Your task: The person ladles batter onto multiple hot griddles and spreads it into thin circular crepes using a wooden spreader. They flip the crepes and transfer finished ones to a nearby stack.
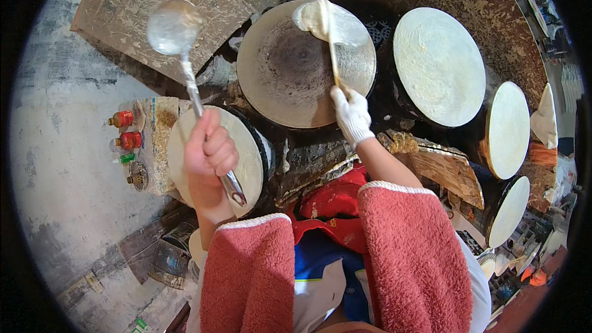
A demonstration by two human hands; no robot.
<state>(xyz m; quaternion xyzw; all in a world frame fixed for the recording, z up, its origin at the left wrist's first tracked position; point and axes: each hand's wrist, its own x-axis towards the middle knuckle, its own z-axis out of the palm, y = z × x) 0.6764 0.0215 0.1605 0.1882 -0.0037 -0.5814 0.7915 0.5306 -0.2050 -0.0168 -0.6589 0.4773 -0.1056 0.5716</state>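
Note:
My bare left hand (213, 148) is closed round the handle of a metal ladle (174, 28). Its bowl, smeared with pale batter, is raised to the far left of the large round griddle (280, 80). In a white knit glove, my right hand (353, 116) grips a thin wooden batter spreader (333, 55). The spreader's far end meets a wet patch of white batter (350, 29) on the far right of this griddle. Dark, dry-looking residue marks the griddle's middle. Beneath my left forearm is another round griddle (185, 154) with a pale surface.
Several pale-topped round griddles curve along the right, including a large one (439, 65) and a smaller one (509, 129). A batter-spattered board (148, 18) lies at the far left. Red-labelled bottles (128, 140) stand left of the near-left griddle. A wooden plank (447, 176) sits right of my right forearm.

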